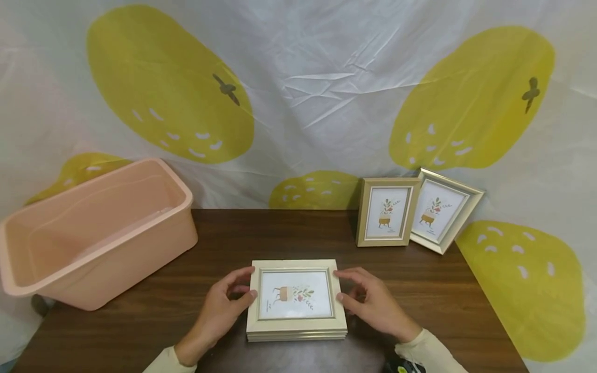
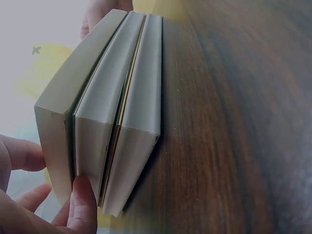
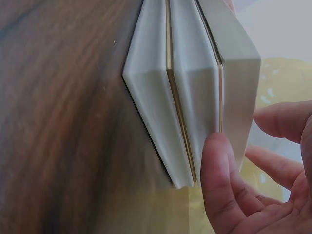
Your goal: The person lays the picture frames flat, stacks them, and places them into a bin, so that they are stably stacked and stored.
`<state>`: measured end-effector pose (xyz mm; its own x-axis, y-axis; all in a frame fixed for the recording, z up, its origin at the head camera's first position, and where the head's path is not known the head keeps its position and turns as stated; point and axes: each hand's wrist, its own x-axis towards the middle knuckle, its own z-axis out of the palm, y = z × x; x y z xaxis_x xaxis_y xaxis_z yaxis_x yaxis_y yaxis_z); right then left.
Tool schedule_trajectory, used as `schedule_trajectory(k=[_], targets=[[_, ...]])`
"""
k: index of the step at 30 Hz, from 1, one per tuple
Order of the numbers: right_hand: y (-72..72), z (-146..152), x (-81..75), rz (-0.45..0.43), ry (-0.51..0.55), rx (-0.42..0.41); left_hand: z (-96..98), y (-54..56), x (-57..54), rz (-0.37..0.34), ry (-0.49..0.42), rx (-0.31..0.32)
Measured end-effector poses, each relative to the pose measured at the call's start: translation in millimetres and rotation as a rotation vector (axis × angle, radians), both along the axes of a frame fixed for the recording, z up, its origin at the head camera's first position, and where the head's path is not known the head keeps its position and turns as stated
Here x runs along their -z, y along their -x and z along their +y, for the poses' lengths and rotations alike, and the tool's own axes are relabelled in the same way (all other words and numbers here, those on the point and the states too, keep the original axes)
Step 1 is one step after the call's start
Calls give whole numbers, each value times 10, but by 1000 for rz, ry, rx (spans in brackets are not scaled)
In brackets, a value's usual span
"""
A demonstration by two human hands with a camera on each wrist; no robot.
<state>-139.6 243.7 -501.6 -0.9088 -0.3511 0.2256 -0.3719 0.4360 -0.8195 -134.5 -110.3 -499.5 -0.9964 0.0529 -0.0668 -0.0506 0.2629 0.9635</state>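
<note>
Our left hand (image 1: 220,306) and right hand (image 1: 377,304) grip opposite ends of the stack of three cream rectangular picture frames (image 1: 296,295) on the brown wood-grain desk (image 1: 275,233); long axis left-right, neither nearer.

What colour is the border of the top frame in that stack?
Pale cream. The top frame's border shows best in the head view.

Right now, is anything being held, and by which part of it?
The left grip and right grip touch the stacked picture frames at opposite short sides; whether they hold them firmly cannot be told.
</note>
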Motion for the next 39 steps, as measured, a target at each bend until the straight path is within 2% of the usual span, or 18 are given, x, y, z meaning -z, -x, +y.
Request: schedule_trajectory(k=[4,12,21,26,31,39], targets=[[51,64,-39,17,-10,6,4,-1,8,-14,13,-1],[192,168,-225,85,-59,55,2,-7,-14,-20,25,7],[352,283,-438,78,23,80,7,22,-10,-47,33,0],[460,380,-572,107,48,89,13,19,-21,-50,33,0],[574,490,-746,170,47,157,14,16,-28,-50,31,-1],[710,640,-1008,220,103,235,9,13,-23,-56,29,4]])
